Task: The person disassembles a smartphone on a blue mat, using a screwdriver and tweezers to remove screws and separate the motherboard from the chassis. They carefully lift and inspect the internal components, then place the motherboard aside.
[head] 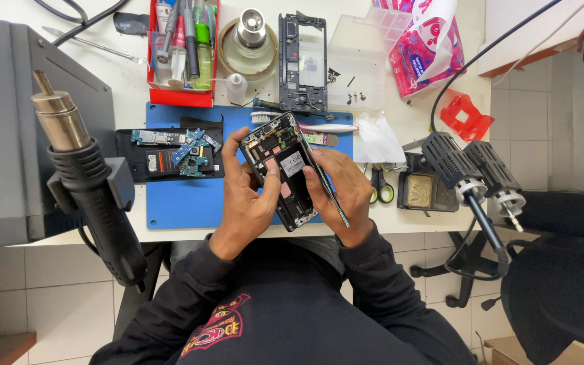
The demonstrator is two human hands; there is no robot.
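Note:
I hold an opened phone [283, 169] with its back off, tilted over the blue work mat [184, 196]. My left hand [246, 196] grips the phone's left edge, thumb resting on its inner parts. My right hand [343, 192] steadies the phone's right edge and also holds thin metal tweezers [329, 192] that run along that edge, tips up near the phone's top. Circuit boards and small parts show inside the phone.
A hot-air gun [82, 169] stands in its holder at left. Loose circuit boards [177, 152] lie on the mat. Behind are a red tool tray [184, 47], a phone frame [302, 61], a clear parts box [359, 54]. Soldering irons [471, 172] and scissors [380, 189] sit at right.

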